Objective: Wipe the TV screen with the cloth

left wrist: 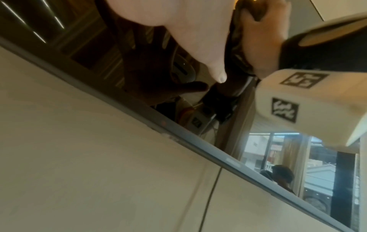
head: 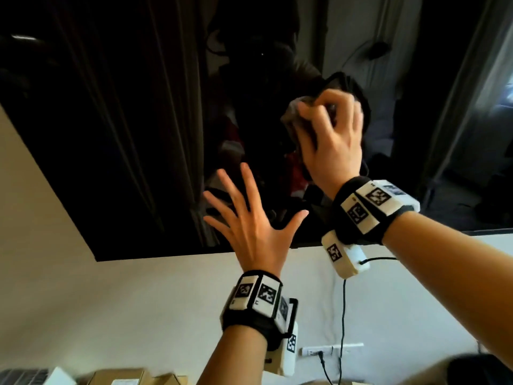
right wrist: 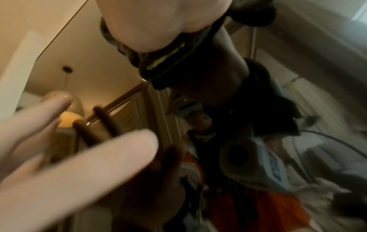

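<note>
right hand [head: 331, 140] holds cloth [head: 297, 118] on tv screen [head: 125, 120], above-right of left hand [head: 255, 218].

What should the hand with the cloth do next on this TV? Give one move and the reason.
Probably sweep the cloth sideways across the TV screen. The right hand grips it bunched against the glass, the left hand is spread open near the lower edge, and most of the screen lies to the left.

open tv screen [head: 111, 120] up and left of both hands, left hand [head: 255, 226] spread below right hand [head: 333, 140]
</note>
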